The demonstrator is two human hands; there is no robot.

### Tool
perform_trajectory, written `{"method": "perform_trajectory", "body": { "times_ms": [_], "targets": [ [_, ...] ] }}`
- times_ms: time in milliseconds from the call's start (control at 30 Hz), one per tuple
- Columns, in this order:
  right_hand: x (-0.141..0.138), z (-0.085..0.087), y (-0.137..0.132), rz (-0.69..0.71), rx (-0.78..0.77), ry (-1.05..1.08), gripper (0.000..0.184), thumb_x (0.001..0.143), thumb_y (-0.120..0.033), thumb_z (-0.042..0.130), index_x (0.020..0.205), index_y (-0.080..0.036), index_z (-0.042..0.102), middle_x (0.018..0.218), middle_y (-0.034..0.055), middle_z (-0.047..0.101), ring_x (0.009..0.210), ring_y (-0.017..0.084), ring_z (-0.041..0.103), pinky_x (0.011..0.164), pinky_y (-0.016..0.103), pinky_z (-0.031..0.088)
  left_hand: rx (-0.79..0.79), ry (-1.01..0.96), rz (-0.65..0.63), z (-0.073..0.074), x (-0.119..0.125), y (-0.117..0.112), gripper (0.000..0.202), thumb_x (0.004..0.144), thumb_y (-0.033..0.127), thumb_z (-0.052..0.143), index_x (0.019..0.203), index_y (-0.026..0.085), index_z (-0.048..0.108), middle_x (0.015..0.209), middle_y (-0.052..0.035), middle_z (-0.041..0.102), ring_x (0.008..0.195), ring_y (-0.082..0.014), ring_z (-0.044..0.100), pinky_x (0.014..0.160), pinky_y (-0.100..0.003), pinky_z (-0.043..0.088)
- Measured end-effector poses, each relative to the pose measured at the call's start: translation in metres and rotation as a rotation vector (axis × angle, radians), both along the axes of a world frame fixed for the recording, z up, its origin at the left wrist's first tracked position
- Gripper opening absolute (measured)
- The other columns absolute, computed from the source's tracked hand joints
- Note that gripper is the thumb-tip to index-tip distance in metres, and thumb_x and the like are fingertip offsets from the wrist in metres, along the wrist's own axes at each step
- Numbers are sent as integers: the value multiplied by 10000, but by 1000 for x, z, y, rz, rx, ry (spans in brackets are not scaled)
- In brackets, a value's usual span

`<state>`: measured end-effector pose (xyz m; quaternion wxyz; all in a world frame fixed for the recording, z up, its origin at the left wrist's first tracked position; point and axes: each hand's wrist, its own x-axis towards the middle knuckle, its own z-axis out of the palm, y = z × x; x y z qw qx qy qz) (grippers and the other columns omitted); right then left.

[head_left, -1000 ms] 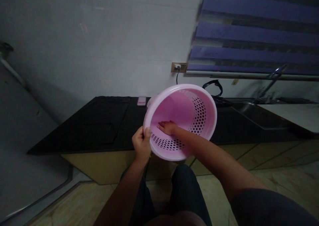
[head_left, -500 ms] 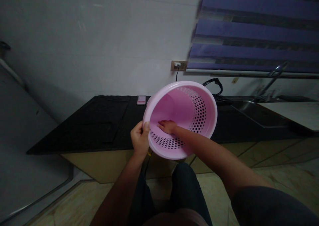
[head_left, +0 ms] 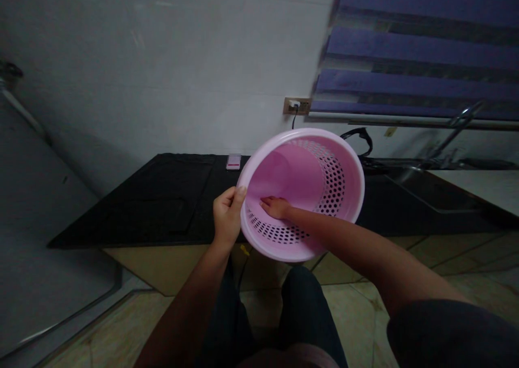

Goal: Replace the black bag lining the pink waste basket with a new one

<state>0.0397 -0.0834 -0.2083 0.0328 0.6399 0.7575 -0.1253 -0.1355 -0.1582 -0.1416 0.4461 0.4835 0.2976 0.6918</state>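
Note:
A round pink plastic basket [head_left: 304, 165] with perforated walls is tilted with its mouth toward me, held above the front edge of a black counter [head_left: 162, 195]. My left hand [head_left: 227, 216] grips the basket's left rim, thumb over the lip. My right hand [head_left: 274, 207] reaches inside the basket, fingers stretched flat against its inner bottom, holding nothing.
A small pink and white box [head_left: 234, 162] lies at the back of the counter. A wall socket [head_left: 297, 106] with a plugged cord is behind the basket. To the right are a steel sink [head_left: 425, 187], a tap [head_left: 462, 122] and a striped blind [head_left: 417, 49]. Tiled floor lies below.
The basket and both hands have shifted slightly to the right and up in view; my left hand's grip has moved a little higher on the rim.

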Motion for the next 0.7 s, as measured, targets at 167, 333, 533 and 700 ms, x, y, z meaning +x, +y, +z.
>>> {"method": "perform_trajectory", "body": {
  "times_ms": [167,333,533,700],
  "targets": [
    [-3,9,1,-7,-75,-10,585,996,-446,201,1443,-150,435,1431,130,423,1349,241,389,1112,393,314,15,8,-33,5,-2,6,391,778,481,678,572,169,563,517,37,466,458,-85,406,447,-207,335],
    [-6,18,-2,-30,-114,0,596,997,-446,184,1472,-158,398,1451,124,397,1359,226,375,1126,372,301,28,22,-66,11,-3,12,416,790,478,674,542,171,541,513,34,451,464,-85,412,447,-207,337],
    [-9,24,-5,-51,-124,10,583,1003,-435,189,1470,-159,402,1453,115,397,1343,224,392,1112,365,318,13,18,-80,15,-5,17,399,776,481,676,551,173,559,527,19,480,472,-96,428,463,-221,353],
    [-10,23,-3,-47,-120,12,574,1009,-424,192,1478,-152,382,1462,109,385,1343,220,389,1119,355,314,32,23,-91,19,-7,20,424,763,515,682,542,172,565,520,16,486,452,-93,408,440,-221,333]
  ]
}}
